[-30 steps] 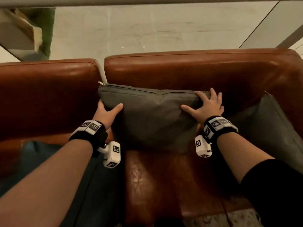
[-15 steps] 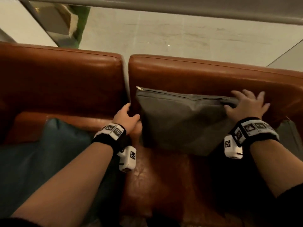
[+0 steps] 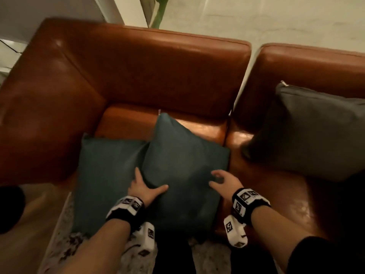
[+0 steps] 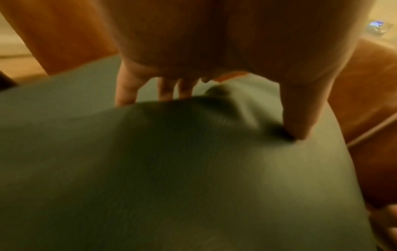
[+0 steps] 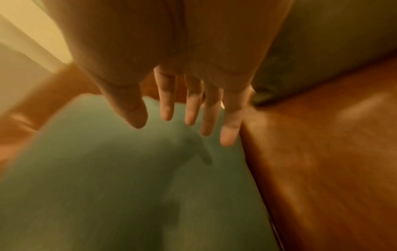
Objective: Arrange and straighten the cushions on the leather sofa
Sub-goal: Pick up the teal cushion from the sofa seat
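Two teal cushions lie flat and overlapping on the left seat of the brown leather sofa (image 3: 158, 62). The upper teal cushion (image 3: 185, 161) sits askew on the lower teal cushion (image 3: 104, 171). My left hand (image 3: 147, 184) grips the upper cushion's left edge. Its thumb (image 4: 300, 110) presses into the top and its fingers (image 4: 126, 91) are tucked behind the edge. My right hand (image 3: 219, 179) hovers just over the same cushion near its right side, fingers (image 5: 193, 108) spread and relaxed. A grey cushion (image 3: 320, 135) leans upright against the right backrest.
The sofa's left armrest (image 3: 39, 107) closes in the left seat. A narrow gap (image 3: 245, 82) splits the two back sections. A patterned rug (image 3: 65, 244) lies in front of the sofa, and pale floor (image 3: 256, 16) shows behind it.
Both hands have left the grey cushion and moved left to the teal cushions. My view has swung left, so the grey cushion now stands at the right edge.
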Action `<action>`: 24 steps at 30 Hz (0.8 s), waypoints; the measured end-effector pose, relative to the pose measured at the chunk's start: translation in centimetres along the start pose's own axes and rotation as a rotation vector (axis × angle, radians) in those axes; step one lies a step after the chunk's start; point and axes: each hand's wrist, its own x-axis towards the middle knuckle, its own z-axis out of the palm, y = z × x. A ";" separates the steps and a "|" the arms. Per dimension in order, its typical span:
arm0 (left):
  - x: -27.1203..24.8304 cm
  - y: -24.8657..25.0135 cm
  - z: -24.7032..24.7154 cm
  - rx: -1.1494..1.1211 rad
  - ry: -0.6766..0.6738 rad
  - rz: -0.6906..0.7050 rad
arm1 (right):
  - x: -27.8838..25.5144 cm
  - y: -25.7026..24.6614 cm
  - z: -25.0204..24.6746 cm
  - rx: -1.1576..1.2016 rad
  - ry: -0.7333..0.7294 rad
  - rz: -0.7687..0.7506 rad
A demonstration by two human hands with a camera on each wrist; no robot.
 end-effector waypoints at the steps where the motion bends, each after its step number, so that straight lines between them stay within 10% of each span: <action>1: 0.6 -0.5 0.4 0.058 0.010 0.043 | -0.1 0.2 1.9 0.049 0.002 0.090; 7: 1.5 -0.3 -1.7 -0.081 -0.041 0.327 | -1.5 -1.4 6.4 0.388 0.250 0.234; 14: -0.8 6.6 -10.1 -0.407 0.044 0.522 | -6.2 -12.8 -1.7 0.266 0.155 -0.369; 19: -0.5 12.4 -18.0 -0.605 0.117 0.348 | -9.7 -17.5 -4.2 -0.310 0.016 -0.669; 24: -1.8 15.5 -18.4 -0.728 -0.004 0.322 | -6.0 -17.2 -3.9 -0.058 0.413 -0.758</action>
